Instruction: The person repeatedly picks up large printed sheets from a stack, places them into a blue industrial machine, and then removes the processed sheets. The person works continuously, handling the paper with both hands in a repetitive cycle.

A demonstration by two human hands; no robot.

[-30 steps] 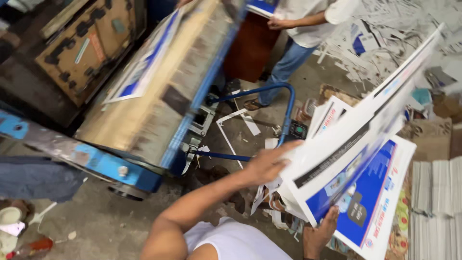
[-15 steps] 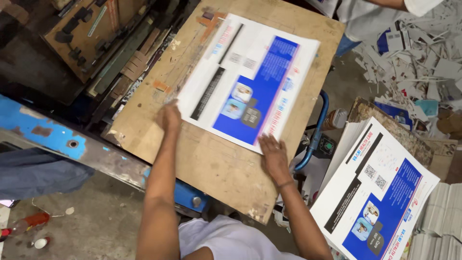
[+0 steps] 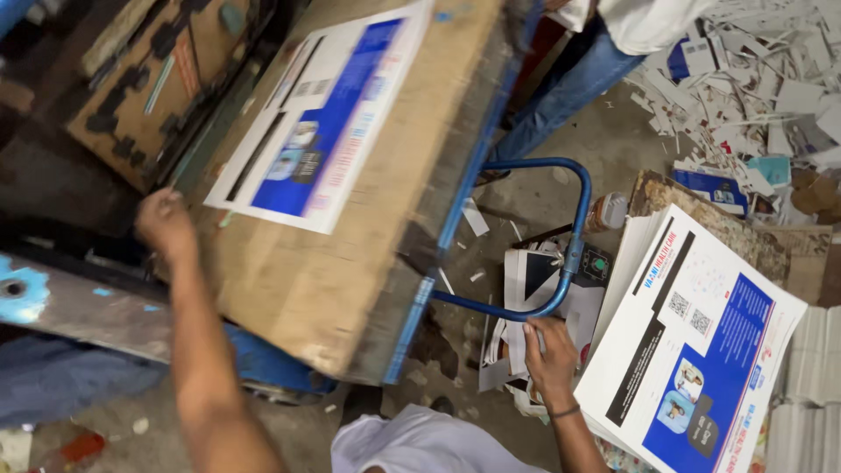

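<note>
A printed white and blue sheet (image 3: pixel 324 114) lies flat on a wooden board (image 3: pixel 307 280) mounted on a machine. My left hand (image 3: pixel 165 223) is at the board's left edge, fingers curled over it, just below the sheet's near corner. My right hand (image 3: pixel 550 355) is lower right, closed around a curved blue tubular handle (image 3: pixel 574 228) that sticks out from the board's blue side frame. Right of that hand stands a stack of the same printed sheets (image 3: pixel 701 342).
Another person in jeans (image 3: pixel 561 96) stands beyond the board. Paper offcuts (image 3: pixel 753 79) litter the floor at top right. A dark machine part with cut-out shapes (image 3: pixel 149 79) sits at upper left. A small jar (image 3: pixel 606 210) and loose scraps (image 3: pixel 517 333) lie under the handle.
My right hand left the board and dropped to the blue handle. My left hand slid from the sheet's corner to the board's left edge. The sheet stays on the board.
</note>
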